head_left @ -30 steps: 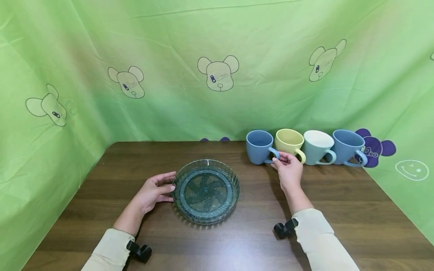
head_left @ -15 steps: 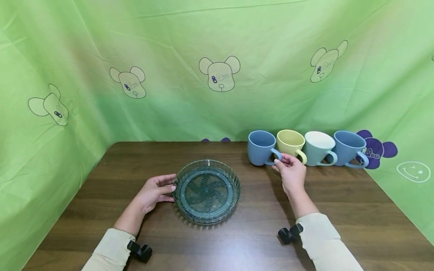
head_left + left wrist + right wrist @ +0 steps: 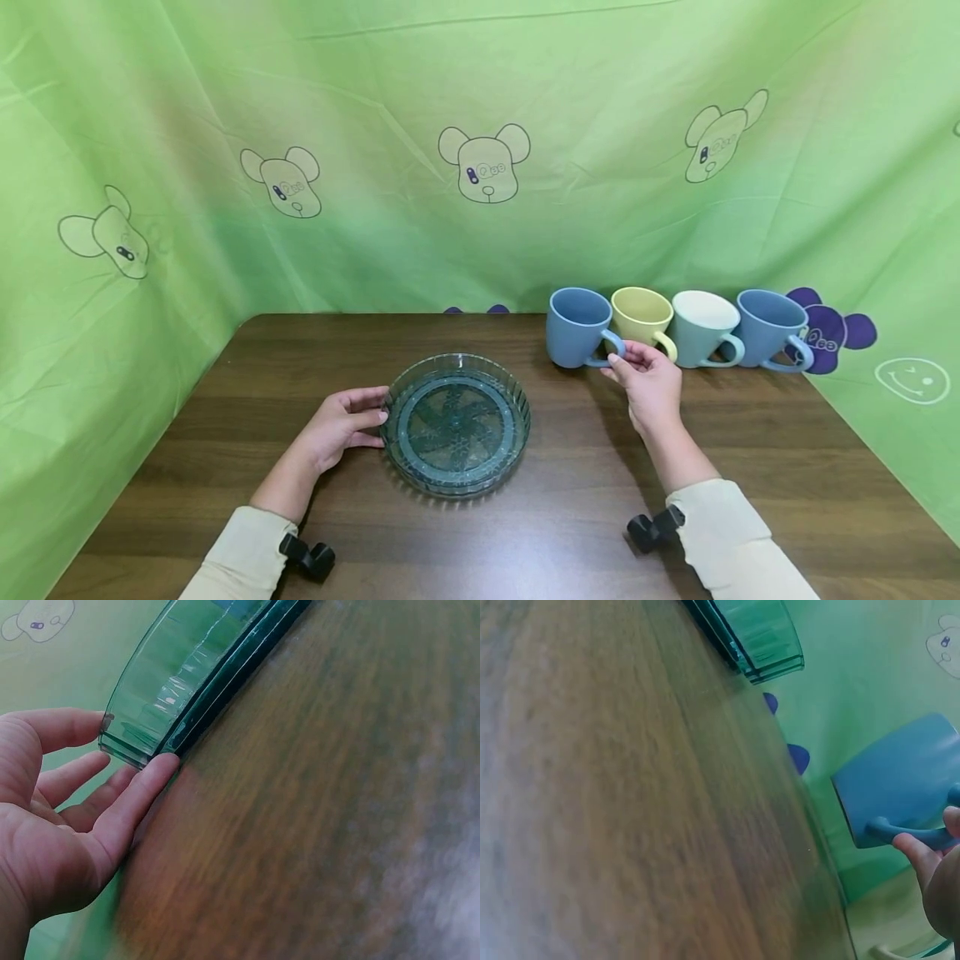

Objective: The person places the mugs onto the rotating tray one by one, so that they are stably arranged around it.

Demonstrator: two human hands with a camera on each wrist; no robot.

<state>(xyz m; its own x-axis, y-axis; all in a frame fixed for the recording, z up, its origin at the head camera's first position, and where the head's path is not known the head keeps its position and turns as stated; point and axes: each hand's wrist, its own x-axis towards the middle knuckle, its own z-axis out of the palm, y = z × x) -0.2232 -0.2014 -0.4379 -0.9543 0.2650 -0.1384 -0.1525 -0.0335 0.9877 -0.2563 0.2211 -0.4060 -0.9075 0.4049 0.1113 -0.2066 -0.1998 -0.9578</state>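
A round, clear teal glass dish (image 3: 456, 483) with a patterned base stands on the table in the middle of the head view. Against its left side rest the fairly straight, spread fingers of my left hand (image 3: 341, 425); in the left wrist view they touch its rim and lower edge. My right hand (image 3: 651, 383) pinches the handle of a blue mug (image 3: 573, 337) at the left end of a row. The mug is upright, and in the right wrist view its base appears slightly apart from the tabletop. Part of the right hand is cut off in that view.
Right of the held mug stand a yellow mug (image 3: 637, 312), a pale teal mug with white inside (image 3: 690, 342) and another blue mug (image 3: 761, 333), close together. The brown wooden table (image 3: 540, 533) meets a green printed curtain (image 3: 375, 233) at the back and sides.
The held blue mug has shifted slightly and looks a little larger in the head view. My right forearm has moved right and slightly down. The left hand and dish stay put.
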